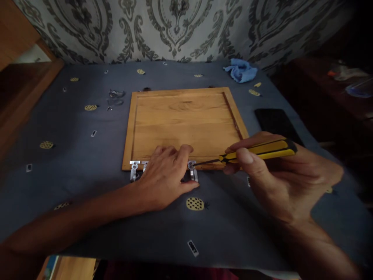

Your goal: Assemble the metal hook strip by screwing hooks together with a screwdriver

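A wooden cabinet door (186,120) lies flat on the cloth, with metal hinges along its near edge. My left hand (166,175) rests over that edge, fingers curled on the wood. Its thumb and index finger sit either side of the right hinge (192,171). Another hinge (134,171) shows at the left corner, and one more is partly hidden by my left hand. My right hand (279,179) grips a screwdriver (259,151) with a yellow and black handle. The screwdriver is held nearly level, its tip at the right hinge.
A grey-blue cloth with pineapple prints (96,163) covers the surface. Small hardware in clear plastic (115,94) lies to the left. A blue rag (241,70) sits at the back right, and a dark flat object (276,122) lies right of the door. Patterned curtain fabric (175,31) hangs behind.
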Available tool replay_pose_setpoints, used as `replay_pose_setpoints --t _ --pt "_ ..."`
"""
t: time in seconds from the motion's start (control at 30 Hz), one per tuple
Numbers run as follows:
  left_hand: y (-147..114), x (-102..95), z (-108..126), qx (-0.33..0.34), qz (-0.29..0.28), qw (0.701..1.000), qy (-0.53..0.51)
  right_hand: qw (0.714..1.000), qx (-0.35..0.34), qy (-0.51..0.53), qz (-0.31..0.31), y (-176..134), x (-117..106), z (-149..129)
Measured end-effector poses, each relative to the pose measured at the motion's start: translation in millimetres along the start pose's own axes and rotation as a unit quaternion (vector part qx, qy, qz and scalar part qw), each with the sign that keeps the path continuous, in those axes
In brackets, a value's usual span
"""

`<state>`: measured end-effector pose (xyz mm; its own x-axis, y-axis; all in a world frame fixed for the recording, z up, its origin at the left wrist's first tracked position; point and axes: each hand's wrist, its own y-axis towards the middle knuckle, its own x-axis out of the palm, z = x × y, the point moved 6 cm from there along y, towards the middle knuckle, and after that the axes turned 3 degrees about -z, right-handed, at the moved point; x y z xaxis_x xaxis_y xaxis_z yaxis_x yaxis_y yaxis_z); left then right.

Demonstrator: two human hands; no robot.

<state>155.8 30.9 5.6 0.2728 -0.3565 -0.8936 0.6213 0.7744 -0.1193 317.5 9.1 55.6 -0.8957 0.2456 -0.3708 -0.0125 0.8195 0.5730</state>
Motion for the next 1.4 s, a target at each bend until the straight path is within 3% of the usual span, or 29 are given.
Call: replay_pose_setpoints --t 0.3,0.43,0.63,0.8,1.03,1.4 --pt "-0.6 -0.6 0.4 0.001 0.001 1.000 -0.011 0.996 -0.015 -0.085 -0.036 1.5 3.5 -14.2" --pt "-1.5 -1.3 0.7 0.003 -0.001 1.000 -0.012 0.993 -0.055 -0.072 -0.070 3.9 6.6 -23.0" --pt "-2.2 -1.7 0.2 0.012 0.016 1.000 -0.011 0.994 0.006 -0.084 -0.067 4.8 8.6 -19.7" --pt "-2.1 -0.1 1.1 0.016 0.015 1.000 0.000 0.993 -0.025 -0.050 -0.104 13.6 13.3 -23.9" --pt "-1.6 -0.2 0.1 0.014 0.013 1.000 -0.006 0.998 -0.019 -0.046 -0.033 10.9 6.3 -18.8" --pt "-1.4 -0.2 -0.1 0.010 0.016 1.000 -0.011 0.997 -0.017 -0.062 -0.051 9.0 8.8 -12.2"
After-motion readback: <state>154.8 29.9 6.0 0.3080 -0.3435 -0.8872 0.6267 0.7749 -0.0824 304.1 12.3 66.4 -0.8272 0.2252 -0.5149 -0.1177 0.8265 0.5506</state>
